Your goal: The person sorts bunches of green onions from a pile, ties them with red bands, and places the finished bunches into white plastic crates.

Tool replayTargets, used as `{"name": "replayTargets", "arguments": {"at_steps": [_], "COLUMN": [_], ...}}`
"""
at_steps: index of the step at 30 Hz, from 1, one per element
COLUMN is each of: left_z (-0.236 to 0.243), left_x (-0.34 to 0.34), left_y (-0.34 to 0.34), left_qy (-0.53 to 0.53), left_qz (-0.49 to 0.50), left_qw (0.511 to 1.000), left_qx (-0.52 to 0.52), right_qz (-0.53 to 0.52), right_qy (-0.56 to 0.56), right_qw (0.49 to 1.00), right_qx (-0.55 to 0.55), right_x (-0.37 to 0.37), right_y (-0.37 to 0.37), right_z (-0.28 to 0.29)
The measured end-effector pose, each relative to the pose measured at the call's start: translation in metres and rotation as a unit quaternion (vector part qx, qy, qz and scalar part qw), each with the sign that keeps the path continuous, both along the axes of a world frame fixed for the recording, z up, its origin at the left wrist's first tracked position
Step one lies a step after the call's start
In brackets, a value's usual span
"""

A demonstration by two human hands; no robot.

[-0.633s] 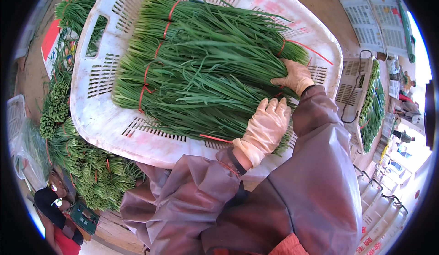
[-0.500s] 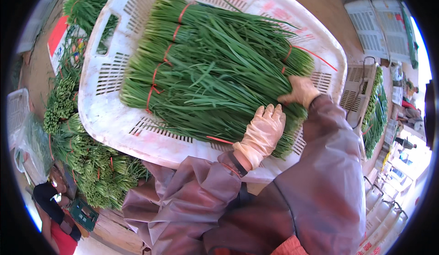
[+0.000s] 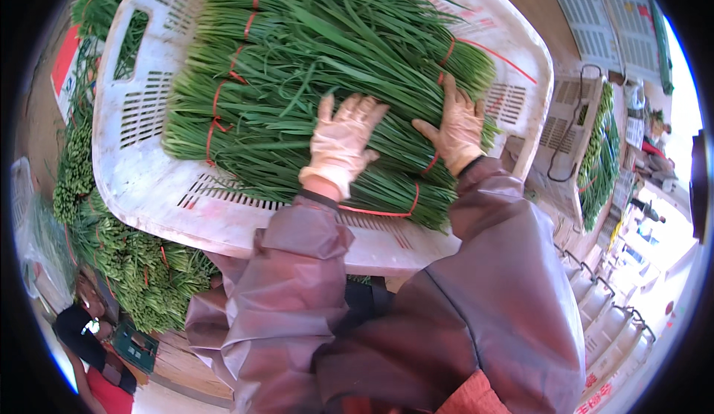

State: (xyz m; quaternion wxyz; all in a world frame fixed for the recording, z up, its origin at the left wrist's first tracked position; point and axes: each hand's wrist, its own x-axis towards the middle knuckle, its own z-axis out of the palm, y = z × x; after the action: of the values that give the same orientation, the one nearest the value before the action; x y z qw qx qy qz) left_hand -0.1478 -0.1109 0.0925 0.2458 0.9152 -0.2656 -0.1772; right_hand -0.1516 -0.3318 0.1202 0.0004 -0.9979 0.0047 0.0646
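A white slatted plastic basket (image 3: 134,183) holds long green leafy bundles (image 3: 312,50), laid crosswise with pale stem ends at the left and tied with red bands. My left hand (image 3: 338,139), in a translucent glove, lies on the leaves near the middle, fingers stretched out. My right hand (image 3: 455,125), also gloved, rests over the banded right part of the bundles, fingers apart. A red band runs below my left hand across the lowest bundle.
More banded green bundles (image 3: 149,280) pile at left beside a plastic bag (image 3: 41,235). A person in red (image 3: 108,384) is at lower left. A crate of bundles (image 3: 565,124), stacked crates (image 3: 595,27) and white containers (image 3: 606,317) line the right. Distant people are at far right.
My left hand has moved up and left across the leaves. My right hand has shifted slightly left, its fingers now pointing upward. The basket sits further left and higher in view.
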Motion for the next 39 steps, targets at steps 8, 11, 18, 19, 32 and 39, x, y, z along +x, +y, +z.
{"name": "replayTargets", "arguments": {"at_steps": [8, 11, 18, 19, 32, 39], "left_z": [0.055, 0.075, 0.099, 0.109, 0.183, 0.144], "left_x": [0.021, 0.013, -0.036, -0.043, -0.194, -0.238], "left_y": [0.022, 0.031, 0.047, 0.055, 0.229, 0.238], "left_qy": [-0.003, -0.020, -0.031, -0.056, -0.140, -0.127], "left_qz": [0.038, 0.035, 0.014, 0.020, 0.399, 0.428], "left_qw": [0.996, 0.995, 0.997, 0.994, 0.897, 0.886], "left_qx": [-0.082, -0.095, -0.069, -0.092, -0.130, -0.128], "right_qz": [-0.031, -0.046, -0.009, -0.022, 0.244, 0.214], "right_qy": [0.012, 0.002, -0.002, 0.019, 0.175, 0.145], "right_qw": [0.999, 0.997, 0.997, 0.998, 0.950, 0.964], "right_qx": [0.035, 0.068, 0.077, 0.061, 0.086, 0.066], "right_x": [-0.004, -0.009, -0.007, -0.002, -0.112, -0.123], "right_y": [-0.004, -0.008, -0.007, -0.004, 0.054, 0.050], "right_z": [-0.011, -0.020, -0.022, -0.013, 0.010, -0.025]}}
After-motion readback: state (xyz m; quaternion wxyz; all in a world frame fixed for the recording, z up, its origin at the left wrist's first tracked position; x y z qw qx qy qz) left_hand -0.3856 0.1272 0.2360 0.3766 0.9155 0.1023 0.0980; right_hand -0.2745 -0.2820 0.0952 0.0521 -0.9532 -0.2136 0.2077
